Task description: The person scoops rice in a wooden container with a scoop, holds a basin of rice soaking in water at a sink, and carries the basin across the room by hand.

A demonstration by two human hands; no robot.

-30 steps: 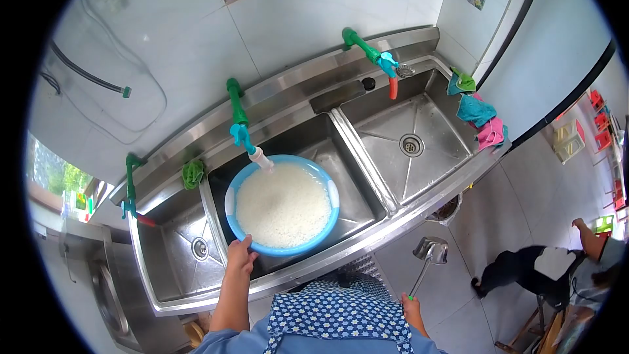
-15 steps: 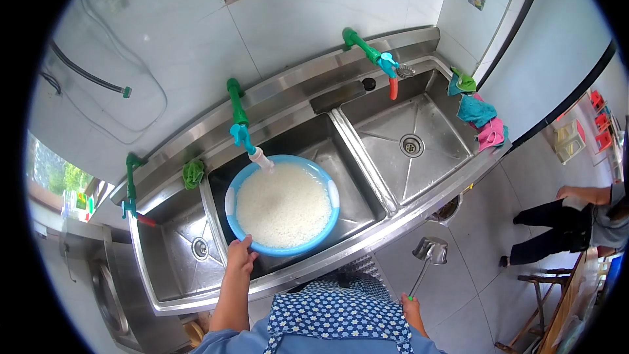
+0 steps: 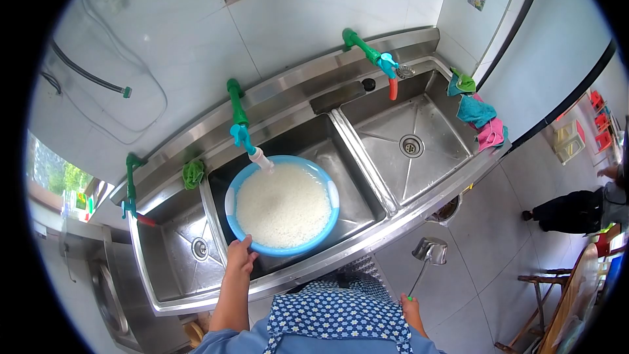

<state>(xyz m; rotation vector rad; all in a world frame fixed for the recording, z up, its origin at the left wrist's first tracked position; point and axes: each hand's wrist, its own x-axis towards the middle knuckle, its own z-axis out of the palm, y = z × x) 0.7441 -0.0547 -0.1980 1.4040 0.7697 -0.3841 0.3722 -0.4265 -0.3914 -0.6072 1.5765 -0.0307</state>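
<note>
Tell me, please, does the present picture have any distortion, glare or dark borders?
Head view: wide-angle distortion bows the steel sink; head view: black, rounded borders cut off the corners; head view: small bright glare spots show on the upper-left wall; head view: the left hand and blue basin look reasonably sharp.

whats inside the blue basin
The blue basin holds a wide spread of white, wet-looking, rice-like grains. Its bottom and lower inner walls cannot be seen; the grains cover them.
</note>
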